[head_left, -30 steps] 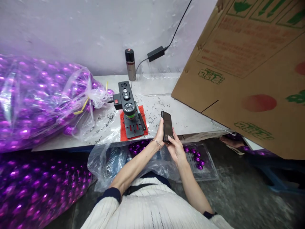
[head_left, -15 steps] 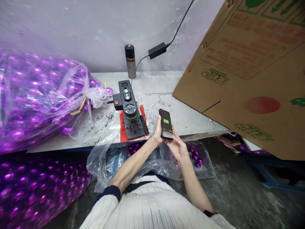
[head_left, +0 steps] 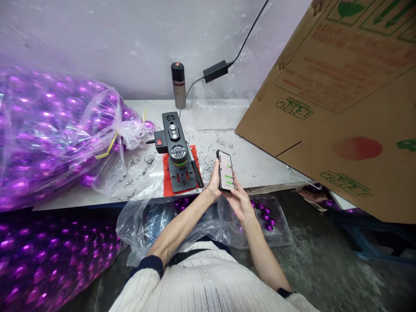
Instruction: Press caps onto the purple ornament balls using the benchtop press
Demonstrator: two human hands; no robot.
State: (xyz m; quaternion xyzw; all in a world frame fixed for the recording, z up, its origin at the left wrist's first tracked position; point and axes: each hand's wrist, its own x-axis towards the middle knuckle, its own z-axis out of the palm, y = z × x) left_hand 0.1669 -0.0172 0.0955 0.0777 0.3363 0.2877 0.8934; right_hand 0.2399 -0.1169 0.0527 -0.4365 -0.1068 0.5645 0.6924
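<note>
A black-cased smartphone point(head_left: 225, 170) is held upright over the table's front edge, its screen lit with a light page and green blocks. My left hand point(head_left: 214, 181) wraps its left side and lower back, a thin bracelet on the wrist. At the phone's lower right, my right hand point(head_left: 241, 201) curls its fingers against the case, supporting it too. To the left stands a black machine point(head_left: 175, 138) with round vents and buttons, its slotted base plate on a red sheet point(head_left: 167, 184). A black-handled tool point(head_left: 196, 171) leans along the machine's right side.
A big cardboard box point(head_left: 325, 117) juts over the right. Clear bags of shiny purple balls point(head_left: 58, 130) fill the left. Behind are a spray can point(head_left: 178, 86), a power adapter point(head_left: 216, 71) and a clear plastic tray point(head_left: 217, 115). Another tray of purple balls point(head_left: 267, 216) sits below the table edge.
The phone's screen has switched from a dark view with one green block to a light page with several green blocks. Both hands keep their places on the phone.
</note>
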